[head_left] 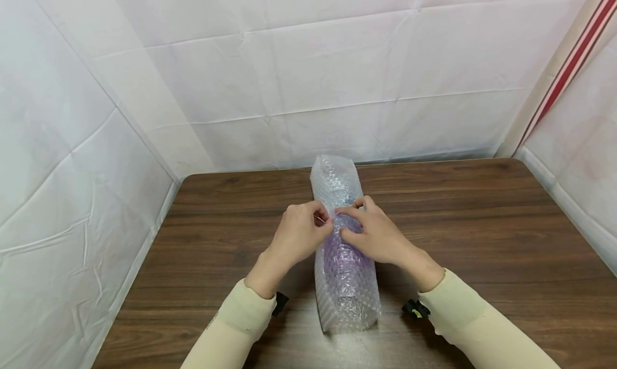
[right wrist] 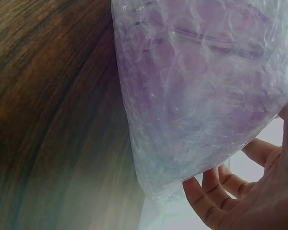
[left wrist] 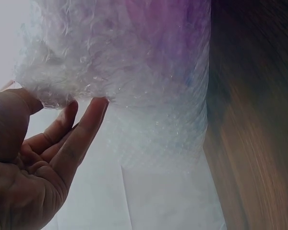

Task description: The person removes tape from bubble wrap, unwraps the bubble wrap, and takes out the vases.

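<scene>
A long bundle of clear bubble wrap [head_left: 349, 310] lies lengthwise on the table, with something purple [head_left: 339, 254] showing through its middle. What the purple thing is stays blurred behind the bubbles. My left hand [head_left: 301, 230] pinches the wrap near the bundle's middle, thumb and forefinger close together. In the left wrist view, the thumb and fingertips [left wrist: 100, 105] meet the wrap's edge. From the other side my right hand [head_left: 378, 232] rests its fingertips on top of the bundle, thumb and forefinger spread apart. The right wrist view has the fingers [right wrist: 194, 194] against the wrap's rounded side.
A dark wood-grain table [head_left: 482, 224] carries the bundle, whose far end reaches the back edge. White sheeting [head_left: 313, 74] hangs behind and on both sides. Black straps [head_left: 415, 308] sit at both wrists, below the sleeve cuffs.
</scene>
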`<state>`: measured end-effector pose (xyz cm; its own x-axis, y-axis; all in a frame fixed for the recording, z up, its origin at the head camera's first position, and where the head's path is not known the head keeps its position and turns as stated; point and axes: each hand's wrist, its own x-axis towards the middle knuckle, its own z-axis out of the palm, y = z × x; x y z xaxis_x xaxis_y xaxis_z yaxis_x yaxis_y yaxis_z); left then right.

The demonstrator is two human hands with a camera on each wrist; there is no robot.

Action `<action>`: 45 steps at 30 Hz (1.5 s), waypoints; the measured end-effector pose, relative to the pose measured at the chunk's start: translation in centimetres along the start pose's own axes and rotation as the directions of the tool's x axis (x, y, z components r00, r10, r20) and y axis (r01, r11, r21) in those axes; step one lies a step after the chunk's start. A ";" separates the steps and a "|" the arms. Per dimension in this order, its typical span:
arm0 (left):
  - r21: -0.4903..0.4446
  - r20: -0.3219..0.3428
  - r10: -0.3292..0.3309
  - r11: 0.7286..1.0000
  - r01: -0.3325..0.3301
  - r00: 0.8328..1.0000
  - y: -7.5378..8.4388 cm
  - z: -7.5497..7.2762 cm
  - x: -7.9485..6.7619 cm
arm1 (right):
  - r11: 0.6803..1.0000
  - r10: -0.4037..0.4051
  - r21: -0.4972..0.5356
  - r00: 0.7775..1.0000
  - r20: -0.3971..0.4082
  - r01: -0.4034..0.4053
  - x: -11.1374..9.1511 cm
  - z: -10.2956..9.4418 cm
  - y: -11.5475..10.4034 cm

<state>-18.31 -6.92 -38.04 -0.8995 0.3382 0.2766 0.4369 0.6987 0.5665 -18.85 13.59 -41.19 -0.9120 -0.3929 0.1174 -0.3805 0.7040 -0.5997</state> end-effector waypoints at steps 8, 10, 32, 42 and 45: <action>-0.027 0.013 -0.021 0.999 0.022 1.000 -0.2 -0.4 -0.1 | 1.000 0.017 -0.012 1.000 -0.014 -0.018 0.1 0.1 -0.5; -0.026 0.012 -0.023 0.999 0.024 1.000 -0.2 -0.5 -0.1 | 1.000 0.028 -0.008 1.000 -0.014 -0.028 0.1 0.1 -0.6; -0.071 0.032 -0.100 0.992 0.102 0.995 -0.7 -1.9 -0.9 | 0.996 0.085 0.014 0.995 -0.061 -0.084 0.2 1.1 -0.9; -0.071 0.011 -0.118 0.990 0.118 0.993 -1.6 -3.0 -1.7 | 0.996 0.092 0.029 0.993 -0.068 -0.090 0.4 1.5 -1.3; -0.067 0.007 -0.128 0.989 0.128 0.992 -1.9 -3.2 -1.9 | 0.995 0.094 0.035 0.993 -0.065 -0.092 0.4 1.6 -1.4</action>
<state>-17.42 -10.93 -37.18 -0.9481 0.2501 0.1965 0.3170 0.6922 0.6484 -18.41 11.54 -41.55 -0.9517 -0.2861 0.1116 -0.2897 0.7159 -0.6353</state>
